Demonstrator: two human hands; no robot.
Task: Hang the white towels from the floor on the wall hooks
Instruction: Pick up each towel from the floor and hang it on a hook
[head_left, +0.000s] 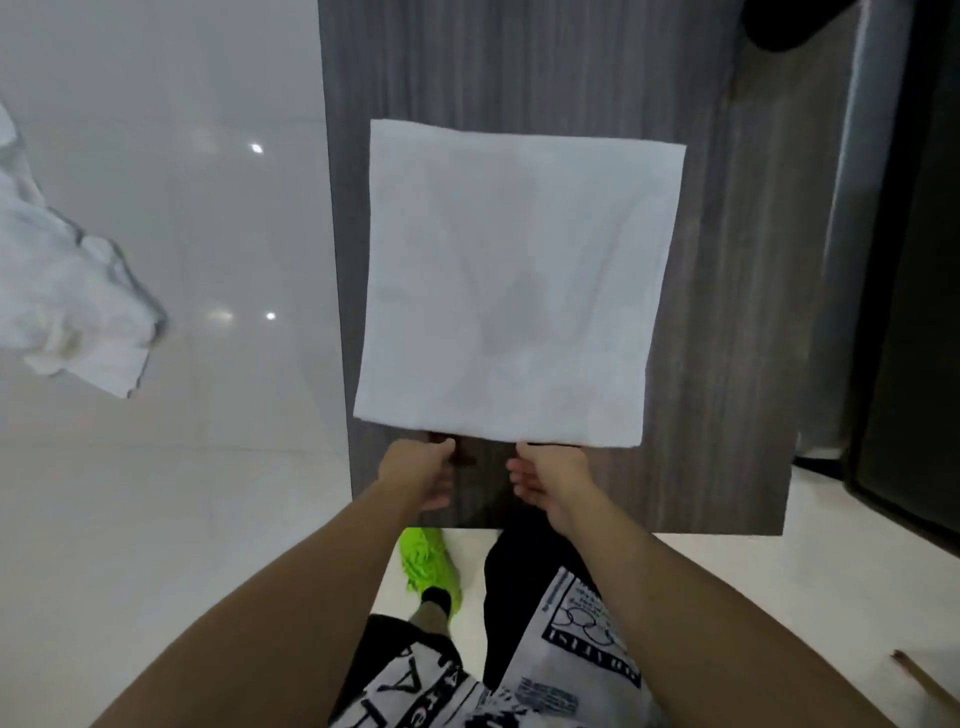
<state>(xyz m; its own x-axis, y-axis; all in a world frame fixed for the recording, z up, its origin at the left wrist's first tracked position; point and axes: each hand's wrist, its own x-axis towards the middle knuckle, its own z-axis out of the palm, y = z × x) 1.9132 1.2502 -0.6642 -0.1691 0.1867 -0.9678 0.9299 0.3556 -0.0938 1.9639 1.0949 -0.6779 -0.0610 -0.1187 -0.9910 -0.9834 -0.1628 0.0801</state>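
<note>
Both hands, left hand (423, 475) and right hand (550, 480), pinch the white towel (514, 280) with bent fingers; loose pinches might drop it.

1. The towel (511, 291) is plain white, with a faint grey shadow near its middle.
2. The panel (727, 312) behind it is dark grey-brown with a streaked wood grain.
3. The wall (171, 156) is glossy pale grey.
4. The crumpled cloth (67, 301) is white with a dark grey edge.
5. The floor (130, 519) is cream-white.
6. The shoe (428, 569) is neon green.
7. The shorts (571, 649) are black and white with printed lettering.
</note>
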